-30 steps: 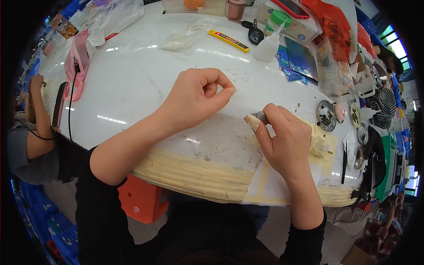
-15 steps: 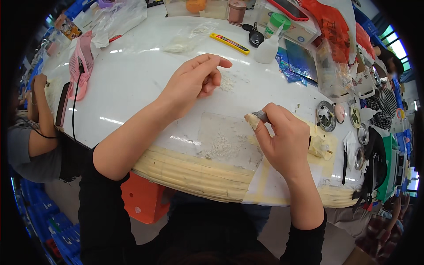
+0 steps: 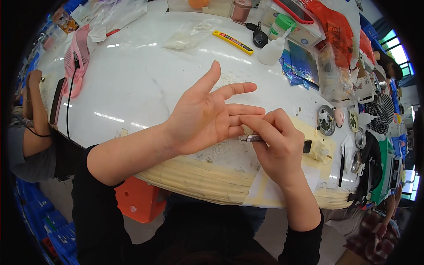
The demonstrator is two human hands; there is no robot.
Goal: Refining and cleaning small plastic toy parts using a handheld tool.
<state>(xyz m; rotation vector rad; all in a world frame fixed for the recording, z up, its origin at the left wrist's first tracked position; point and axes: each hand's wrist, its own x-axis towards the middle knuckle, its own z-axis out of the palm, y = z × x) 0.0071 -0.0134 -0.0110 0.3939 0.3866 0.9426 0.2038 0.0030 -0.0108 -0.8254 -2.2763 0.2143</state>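
My left hand (image 3: 203, 112) is open, palm turned up, with thumb and fingers spread above the table. Its lower fingertips meet the fingers of my right hand (image 3: 278, 145), which is closed in a pinch. From that pinch a small silver metal tool (image 3: 254, 138) sticks out to the left. Its kind I cannot make out, since most of it is hidden in the fingers. Small white grains (image 3: 216, 154) lie scattered on the table below my hands, with more grains (image 3: 229, 78) beyond my left fingers.
A yellow cutter knife (image 3: 232, 42), car keys (image 3: 259, 38) and a white squeeze bottle (image 3: 270, 51) lie or stand at the back. On the right are blue shiny sheets (image 3: 300, 64) and a metal dish (image 3: 326, 119) of dark green bits. A co-worker's arm (image 3: 34, 110) shows at far left.
My left hand has turned palm up, opened its fingers and come nearer to the right hand. My right hand has shifted slightly, and its metal tool now points left beneath the left fingertips.
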